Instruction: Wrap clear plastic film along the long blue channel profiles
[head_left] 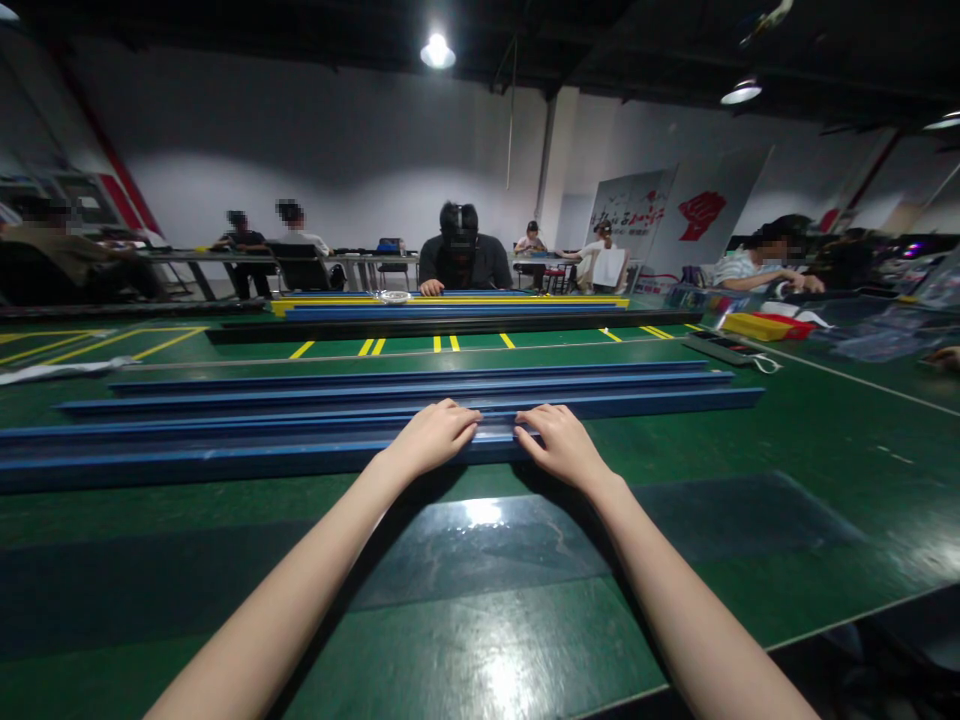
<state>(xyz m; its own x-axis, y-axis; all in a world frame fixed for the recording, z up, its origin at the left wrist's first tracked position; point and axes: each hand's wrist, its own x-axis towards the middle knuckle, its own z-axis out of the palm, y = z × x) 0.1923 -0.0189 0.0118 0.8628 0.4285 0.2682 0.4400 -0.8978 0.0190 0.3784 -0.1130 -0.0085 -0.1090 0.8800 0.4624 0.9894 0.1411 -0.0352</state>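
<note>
A long blue channel-shaped rail (pixel 225 455) lies across the green table in front of me and runs off the left side of the view. My left hand (pixel 437 436) rests over it with the fingers curled onto the rail. Close to the rail's right end, my right hand (pixel 559 440) has its fingers bent over it in the same way. A short stretch of rail shows between the two hands. Just beyond lie more blue rails (pixel 660 403), roughly parallel to the front one. My palms hide the undersides of the fingers.
A clear plastic sheet (pixel 495 565) lies flat on the green table (pixel 847 440) beneath my forearms. Farther back are a black rail (pixel 465 326), a yellow rail (pixel 600 302) and a phone-like device (pixel 724 350). Across the table sits a person (pixel 465 255); others sit around the room.
</note>
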